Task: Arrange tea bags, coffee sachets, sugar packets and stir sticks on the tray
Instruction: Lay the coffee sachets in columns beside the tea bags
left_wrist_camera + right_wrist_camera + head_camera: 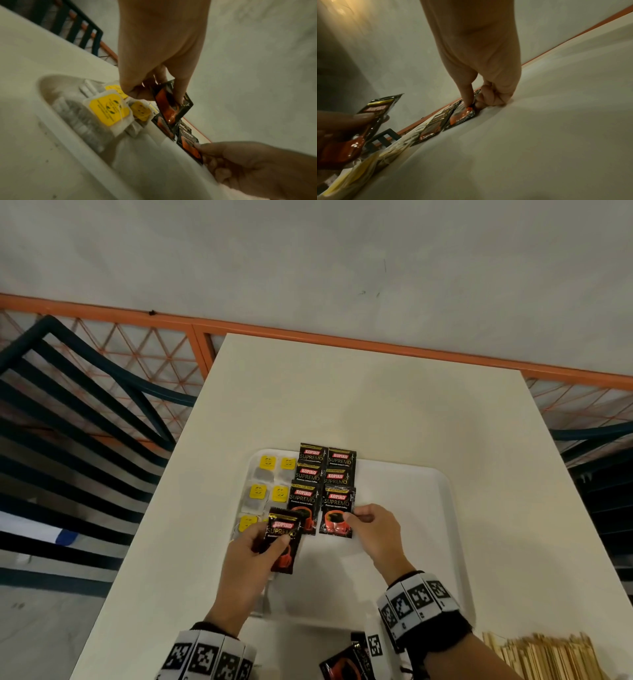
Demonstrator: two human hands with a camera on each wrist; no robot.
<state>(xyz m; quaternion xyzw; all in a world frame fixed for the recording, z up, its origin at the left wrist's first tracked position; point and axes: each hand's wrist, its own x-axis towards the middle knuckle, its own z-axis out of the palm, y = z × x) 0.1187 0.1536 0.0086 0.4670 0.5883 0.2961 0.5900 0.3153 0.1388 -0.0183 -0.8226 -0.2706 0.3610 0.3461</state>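
Wooden stir sticks [548, 652] lie right of the white tray [411, 474].

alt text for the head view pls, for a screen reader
Two hands work over a white tray on a white table: the left hand holds a black coffee sachet, the right hand pinches the edge of another sachet lying in two columns beside yellow-tagged tea bags.

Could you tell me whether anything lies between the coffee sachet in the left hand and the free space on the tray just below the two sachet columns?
Nothing visible does. The left hand holds the black coffee sachet above the white plastic tray; the bare strip below both columns is unobstructed.
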